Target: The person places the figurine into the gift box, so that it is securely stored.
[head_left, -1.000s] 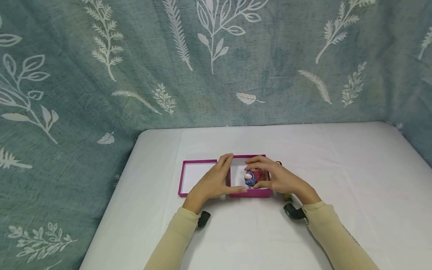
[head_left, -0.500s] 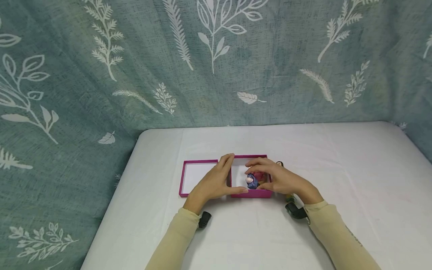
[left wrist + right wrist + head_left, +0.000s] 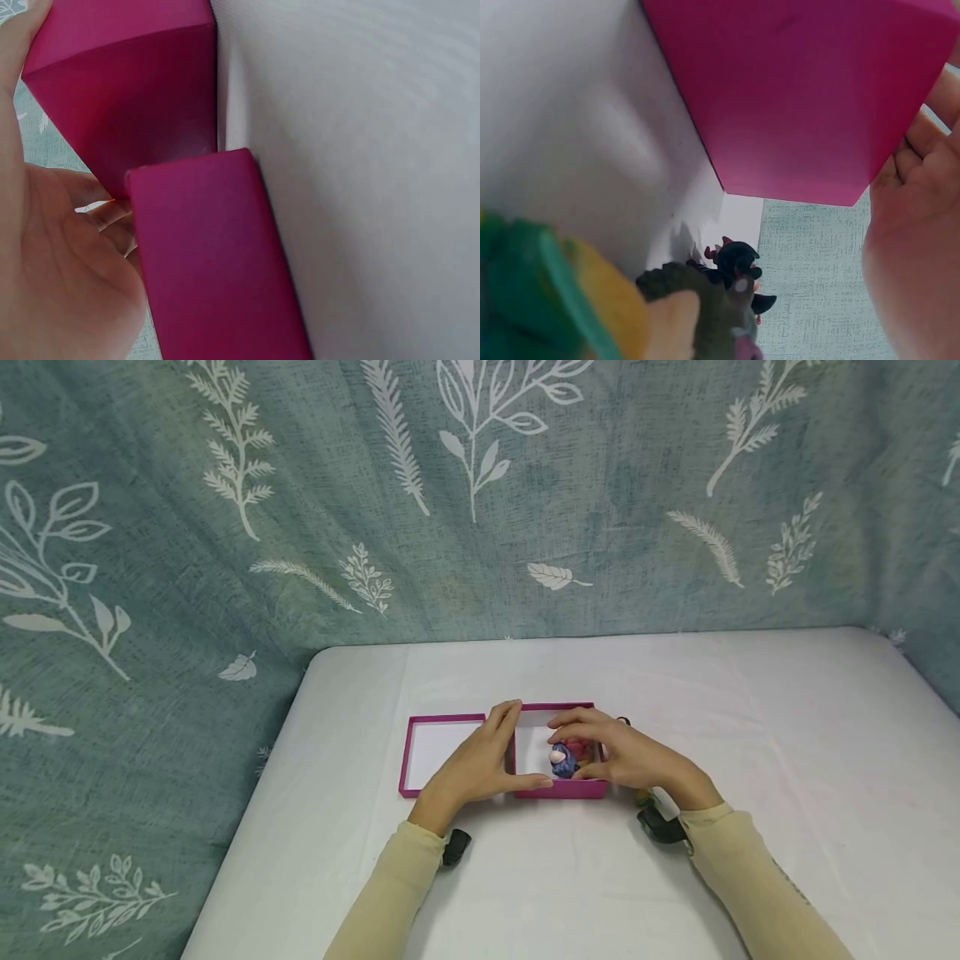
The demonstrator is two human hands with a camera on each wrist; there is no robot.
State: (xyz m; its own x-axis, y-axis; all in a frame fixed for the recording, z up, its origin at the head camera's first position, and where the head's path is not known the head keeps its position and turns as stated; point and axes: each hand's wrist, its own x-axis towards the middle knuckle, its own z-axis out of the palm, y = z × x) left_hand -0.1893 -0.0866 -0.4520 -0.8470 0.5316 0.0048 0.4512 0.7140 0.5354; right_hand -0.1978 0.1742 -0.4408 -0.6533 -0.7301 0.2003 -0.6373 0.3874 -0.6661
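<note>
A magenta box (image 3: 561, 790) with a white inside stands uncovered on the white table. My left hand (image 3: 474, 765) holds it at the left end, thumb along the front wall and fingers reaching to the back corner. In the left wrist view the fingers pass behind the box wall (image 3: 142, 97). Inside, toward the right end, lies a small blue and red figurine (image 3: 562, 761) with a pale face. My right hand (image 3: 630, 753) reaches over the right wall and pinches the figurine between thumb and fingers, covering part of it. The right wrist view hides the fingertips behind the box.
The box's lid (image 3: 403, 762) lies inside up, just left of the box. On the right, under the right wrist, several toy figures stand: a green and yellow one (image 3: 562, 292), a grey one (image 3: 718, 311) and a dark one with red horns (image 3: 736, 259). A leaf-patterned curtain (image 3: 600, 527) hangs behind.
My right hand and the figurine have shifted slightly to the right inside the box. The left hand keeps its hold on the box's left end.
</note>
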